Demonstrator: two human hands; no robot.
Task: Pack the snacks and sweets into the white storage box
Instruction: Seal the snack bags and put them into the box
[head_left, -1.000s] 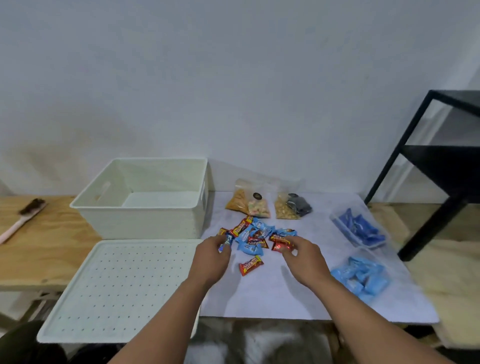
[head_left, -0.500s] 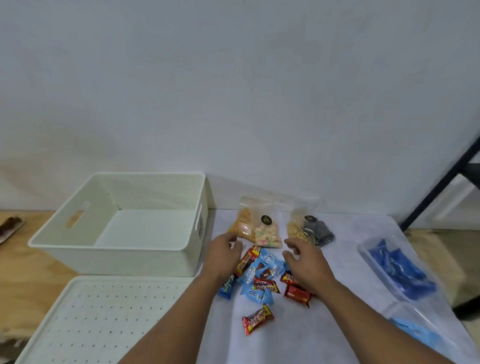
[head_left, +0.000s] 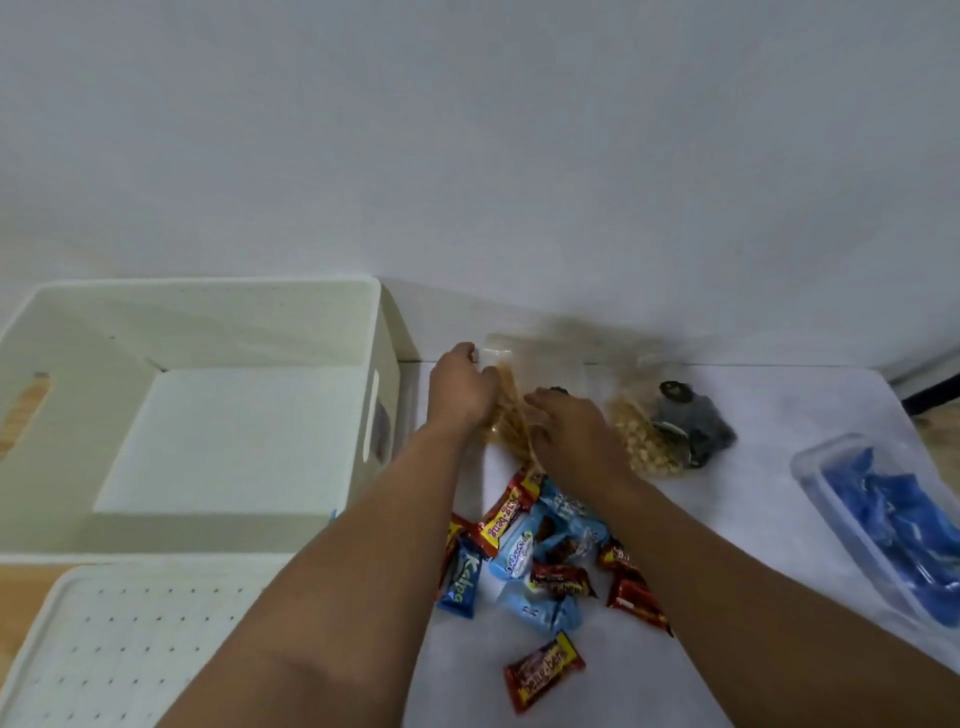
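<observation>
The white storage box (head_left: 208, 312) stands at the left, with nothing inside it. Just right of it lies a clear bag of orange snacks (head_left: 506, 410). My left hand (head_left: 460, 387) grips the bag's top left corner. My right hand (head_left: 571, 436) lies over its right side, fingers curled on it. A second clear bag of pale snacks (head_left: 641, 441) lies further right, beside a dark packet (head_left: 693, 426). A heap of red and blue wrapped sweets (head_left: 540, 551) lies between my forearms, with one red bar (head_left: 543, 670) nearer to me.
The box's perforated white lid (head_left: 119, 649) lies flat at the lower left. A clear tub of blue packets (head_left: 893, 525) sits at the right edge of the white cloth (head_left: 769, 499). A white wall rises close behind everything.
Both hands have moved away from the heap of sweets, forward to the orange snack bag, and closed on it. The camera has tilted lower and closer to the table.
</observation>
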